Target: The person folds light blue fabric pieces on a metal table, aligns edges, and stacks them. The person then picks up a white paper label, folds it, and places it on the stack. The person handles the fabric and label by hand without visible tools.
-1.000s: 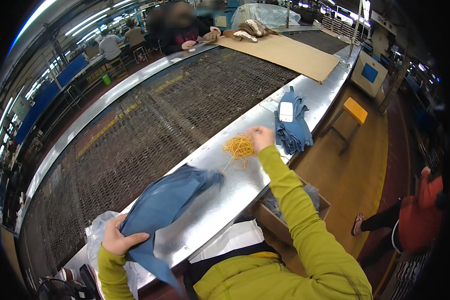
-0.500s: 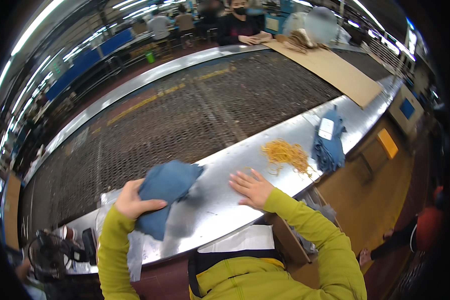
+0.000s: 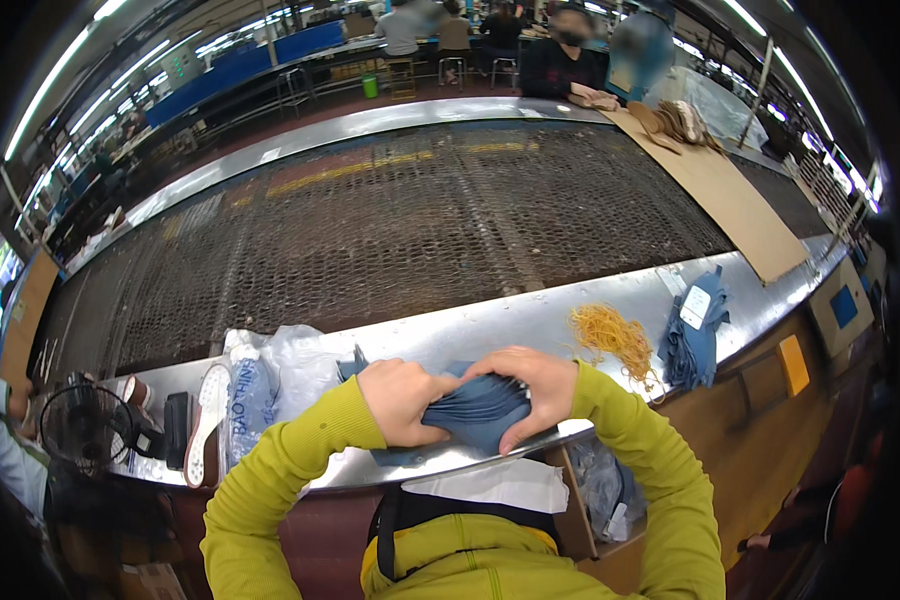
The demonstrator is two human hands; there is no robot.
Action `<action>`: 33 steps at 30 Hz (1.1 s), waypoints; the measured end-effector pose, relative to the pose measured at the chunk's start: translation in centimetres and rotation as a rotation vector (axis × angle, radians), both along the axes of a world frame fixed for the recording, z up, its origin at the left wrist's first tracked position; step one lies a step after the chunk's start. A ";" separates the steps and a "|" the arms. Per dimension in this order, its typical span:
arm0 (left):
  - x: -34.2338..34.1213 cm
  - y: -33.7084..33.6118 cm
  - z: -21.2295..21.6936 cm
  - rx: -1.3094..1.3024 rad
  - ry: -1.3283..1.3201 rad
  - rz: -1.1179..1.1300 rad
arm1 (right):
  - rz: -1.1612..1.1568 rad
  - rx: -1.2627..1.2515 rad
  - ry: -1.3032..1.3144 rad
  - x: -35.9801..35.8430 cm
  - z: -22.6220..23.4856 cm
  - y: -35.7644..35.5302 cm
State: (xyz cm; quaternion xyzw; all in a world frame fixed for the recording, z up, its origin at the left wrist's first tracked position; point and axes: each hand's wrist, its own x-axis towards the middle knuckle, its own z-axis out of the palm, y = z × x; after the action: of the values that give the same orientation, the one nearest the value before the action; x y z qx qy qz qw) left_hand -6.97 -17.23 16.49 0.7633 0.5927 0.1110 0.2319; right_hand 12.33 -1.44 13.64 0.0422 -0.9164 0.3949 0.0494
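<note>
Close in front of me, a stack of thin blue cut pieces [image 3: 478,412] is gripped between my two hands over the metal ledge. My left hand [image 3: 400,402] is closed round its left end, thumb at the near side. Around the right end curves my right hand [image 3: 532,390], its thumb and fingers on opposite edges. The layers bulge and fan between them; whether they are leather or cloth I cannot tell. To the right lies a heap of yellow rubber bands [image 3: 612,338]. Beyond it is another blue bundle [image 3: 692,345] with a white label [image 3: 695,306].
A wide mesh conveyor [image 3: 390,230] runs past the metal ledge [image 3: 450,335]. Left of my arm are clear plastic bags [image 3: 295,365], a white shoe sole [image 3: 208,420] and a small fan [image 3: 85,425]. A cardboard sheet [image 3: 710,195] crosses the conveyor; a person [image 3: 565,65] sits opposite.
The blue pieces have come from the left to the middle in my left hand. My right hand has left the metal surface and taken hold of their other end. The view has shifted.
</note>
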 end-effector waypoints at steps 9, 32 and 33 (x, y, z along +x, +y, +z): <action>-1.6 -2.3 -10.4 0.132 0.096 0.363 | -0.420 0.569 0.019 0.2 -10.1 -3.5; -10.7 0.1 -2.9 -0.419 -0.975 0.354 | -0.209 -0.607 -0.568 -4.2 0.9 7.3; -11.1 0.5 -3.5 -0.413 -1.046 0.286 | -0.244 -0.601 -0.602 -4.3 0.4 7.7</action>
State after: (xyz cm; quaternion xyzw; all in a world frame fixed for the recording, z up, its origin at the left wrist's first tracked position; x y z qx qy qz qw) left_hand -18.12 -16.78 12.99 0.4581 0.5061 0.3857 0.6206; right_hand 8.00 6.23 14.04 -0.1997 -0.7327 0.6297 -0.1635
